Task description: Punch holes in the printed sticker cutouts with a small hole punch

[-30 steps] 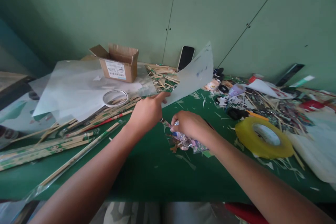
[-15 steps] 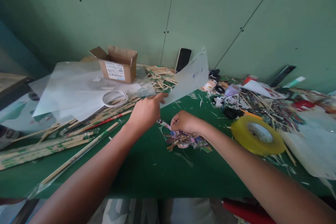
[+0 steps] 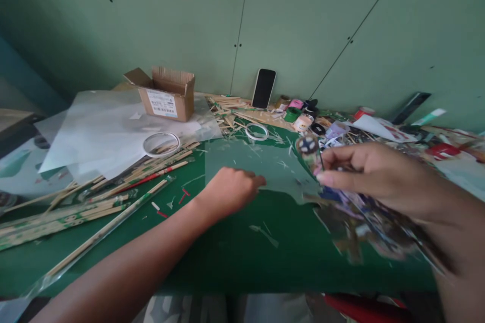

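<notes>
Beside the right forearm, my right hand [image 3: 364,166] pinches a blurred bunch of colourful cut-out pieces [image 3: 352,217]. A small round dark piece with pale spots [image 3: 307,145] sticks up at its fingertips. My left hand [image 3: 237,189] is over a translucent sheet [image 3: 220,154] lying flat on the green tabletop [image 3: 235,262]. Its fingers are curled, and whatever may be in them is hidden.
Plastic-wrapped wooden sticks [image 3: 109,227] lie at the left, near white sheets [image 3: 91,126] and a cardboard box [image 3: 166,96]. One tape ring [image 3: 256,131] rests behind the translucent sheet. A phone [image 3: 264,88] leans on the wall. Clutter [image 3: 367,136] fills the right.
The raised translucent sheet has come down flat. My right hand has lifted the cut-out bunch off the table and moved right, toward me. My left hand has shifted right and slightly nearer.
</notes>
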Demonstrator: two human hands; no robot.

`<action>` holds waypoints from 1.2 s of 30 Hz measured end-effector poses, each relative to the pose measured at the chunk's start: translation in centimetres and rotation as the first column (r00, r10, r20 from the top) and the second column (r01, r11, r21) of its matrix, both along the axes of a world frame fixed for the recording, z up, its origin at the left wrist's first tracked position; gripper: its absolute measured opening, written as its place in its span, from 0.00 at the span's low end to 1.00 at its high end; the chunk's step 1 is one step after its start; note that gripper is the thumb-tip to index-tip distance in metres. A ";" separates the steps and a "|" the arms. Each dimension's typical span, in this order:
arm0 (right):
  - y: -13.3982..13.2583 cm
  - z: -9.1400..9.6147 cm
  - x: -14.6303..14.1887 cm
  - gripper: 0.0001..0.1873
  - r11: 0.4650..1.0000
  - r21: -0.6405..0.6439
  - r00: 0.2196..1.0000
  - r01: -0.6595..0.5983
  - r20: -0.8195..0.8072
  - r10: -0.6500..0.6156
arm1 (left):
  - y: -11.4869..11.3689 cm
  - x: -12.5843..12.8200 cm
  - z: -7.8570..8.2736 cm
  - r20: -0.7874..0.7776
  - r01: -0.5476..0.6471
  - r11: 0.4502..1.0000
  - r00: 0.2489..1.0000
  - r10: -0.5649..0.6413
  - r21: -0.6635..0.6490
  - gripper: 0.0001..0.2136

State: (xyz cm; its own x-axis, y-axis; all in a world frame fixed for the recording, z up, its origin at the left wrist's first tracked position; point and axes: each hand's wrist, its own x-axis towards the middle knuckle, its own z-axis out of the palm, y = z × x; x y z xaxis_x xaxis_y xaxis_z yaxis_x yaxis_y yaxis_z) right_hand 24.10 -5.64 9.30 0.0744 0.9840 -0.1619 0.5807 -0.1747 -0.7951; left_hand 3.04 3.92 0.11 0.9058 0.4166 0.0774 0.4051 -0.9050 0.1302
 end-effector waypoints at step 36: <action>11.5 -12.8 2.0 0.23 0.916 0.364 0.873 0.170 0.376 -0.312 | 2.7 4.6 -4.1 0.043 -0.251 0.965 0.966 0.255 -0.071 0.24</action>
State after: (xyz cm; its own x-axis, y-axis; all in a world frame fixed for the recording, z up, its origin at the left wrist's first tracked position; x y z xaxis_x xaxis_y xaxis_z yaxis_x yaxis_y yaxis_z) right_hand 26.10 5.86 -3.54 0.3068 0.9188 0.2484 0.8409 -0.1394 -0.5228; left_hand 7.62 6.62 -4.00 0.7658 0.6372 0.0870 0.6108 -0.7630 0.2114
